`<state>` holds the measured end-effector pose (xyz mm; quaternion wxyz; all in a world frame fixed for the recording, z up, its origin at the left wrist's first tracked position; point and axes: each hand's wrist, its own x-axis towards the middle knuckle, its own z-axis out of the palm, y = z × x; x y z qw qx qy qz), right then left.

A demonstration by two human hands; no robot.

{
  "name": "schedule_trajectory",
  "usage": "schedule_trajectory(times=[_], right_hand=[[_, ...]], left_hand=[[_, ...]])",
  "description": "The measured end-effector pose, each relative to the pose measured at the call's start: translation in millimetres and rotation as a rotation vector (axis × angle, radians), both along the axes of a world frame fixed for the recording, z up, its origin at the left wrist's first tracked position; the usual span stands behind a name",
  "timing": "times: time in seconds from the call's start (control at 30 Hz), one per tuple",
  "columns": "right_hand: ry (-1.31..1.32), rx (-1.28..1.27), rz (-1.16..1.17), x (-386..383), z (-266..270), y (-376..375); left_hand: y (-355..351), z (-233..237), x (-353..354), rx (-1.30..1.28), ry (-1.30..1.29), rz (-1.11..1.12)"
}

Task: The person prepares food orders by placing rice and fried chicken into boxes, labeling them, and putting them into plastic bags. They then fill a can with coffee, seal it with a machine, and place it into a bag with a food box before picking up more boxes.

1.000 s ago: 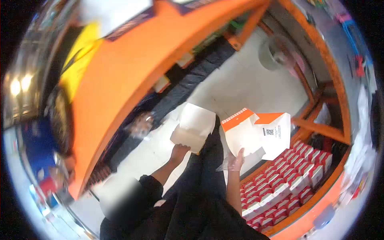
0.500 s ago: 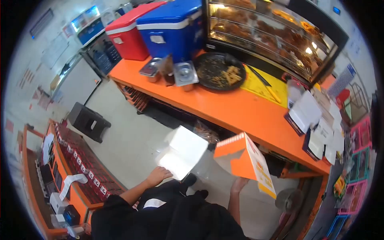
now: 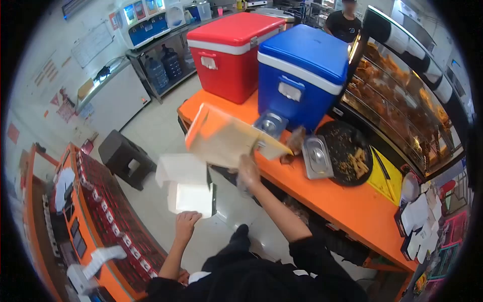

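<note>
My left hand (image 3: 186, 225) is closed on the near edge of a small white box (image 3: 194, 199), whose lid stands open above the floor. In my right hand (image 3: 248, 173) is a larger orange-and-white carton (image 3: 224, 138), gripped at its lower edge. The carton is blurred by motion and overlaps the edge of the orange counter (image 3: 297, 194). Just beyond it stand a lidded steel container (image 3: 271, 124) and a second one (image 3: 317, 157), with a brown bag (image 3: 297, 140) between them.
Red cooler (image 3: 229, 60) and blue cooler (image 3: 302, 70) stand on the counter. Right of them are a black pan (image 3: 339, 138), a yellow board (image 3: 385, 181) and a glass food cabinet (image 3: 397, 100). A black stool (image 3: 126, 157) is at left. A person (image 3: 344, 24) stands behind.
The view has swung, bringing the coolers nearer the middle. My right hand has carried the carton left and up to the counter's edge. The white box has moved left and its lid shows open.
</note>
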<state>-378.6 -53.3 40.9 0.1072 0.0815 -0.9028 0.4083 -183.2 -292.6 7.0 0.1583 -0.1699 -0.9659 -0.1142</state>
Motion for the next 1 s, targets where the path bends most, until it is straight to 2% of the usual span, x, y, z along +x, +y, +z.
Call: schedule_trajectory(times=[0.03,0.07,0.1,0.13,0.23,0.27,0.3,0.37,0.4,0.43,0.5,0.53,0.57,0.6,0.63,0.67,0.7,0.73,0.83,0.9,0.97,1.0], right_hand=[[-0.055,-0.151,-0.044,-53,-27,-35],[-0.278,-0.651,-0.062,-129,-97,-75],[-0.362,-0.902,-0.188,-139,-45,-85],[-0.363,-0.905,-0.198,-156,-51,-97],[-0.619,-0.897,-0.593,-214,-84,-113],[-0.678,-0.903,-0.746,-234,-80,-104],[-0.624,-0.927,-0.801,-238,-80,-97],[-0.49,-1.181,-0.142,-211,-68,-80],[-0.886,-1.21,0.114,-194,-23,-58],[-0.947,-1.565,-0.196,-209,-29,-79],[-0.697,-1.393,-0.231,-174,31,-62],[-0.667,-1.4,-0.258,-152,50,-53],[-0.518,-1.262,-0.111,-123,63,-40],[-0.379,-1.113,0.03,-91,75,-25],[-0.181,-0.87,-0.012,-57,89,-11],[0.01,-0.618,-0.047,-25,101,7],[-0.115,-0.579,-0.078,2,110,25],[-0.245,-0.546,-0.109,26,113,41],[-0.258,-0.515,-0.267,83,65,81],[-0.289,-0.522,-0.331,110,41,98],[-0.23,-0.356,-0.482,131,31,106],[-0.232,-0.362,-0.486,136,25,109]], left_hand=[[-17,3,-14,-0.013,0.017,0.049],[-31,4,-30,-0.017,0.02,0.039],[-43,4,-43,-0.008,0.033,0.039],[-54,5,-55,0.0,0.043,0.039],[-72,19,-107,-0.046,0.023,-0.014],[-76,21,-129,-0.039,0.039,-0.062],[-81,21,-155,-0.07,0.008,-0.093],[-78,25,-213,-0.088,0.001,-0.23],[-72,30,-240,-0.12,-0.057,-0.256],[-67,31,-266,-0.158,-0.118,-0.27],[-56,23,-315,-0.189,-0.136,-0.368],[-54,20,-334,-0.224,-0.171,-0.399],[-53,19,-346,-0.221,-0.164,-0.428],[-54,18,-353,-0.289,-0.337,-0.426],[-60,15,-356,-0.362,-0.511,-0.416],[-74,2,-359,-0.266,-0.442,-0.459],[-81,-8,-360,-0.167,-0.369,-0.498],[-81,4,-352,-0.147,-0.274,-0.477],[-74,53,-304,-0.154,-0.13,-0.426],[-68,62,-297,-0.176,-0.065,-0.392],[-65,64,-293,-0.154,-0.128,-0.368],[-61,61,-296,-0.159,-0.13,-0.371]])
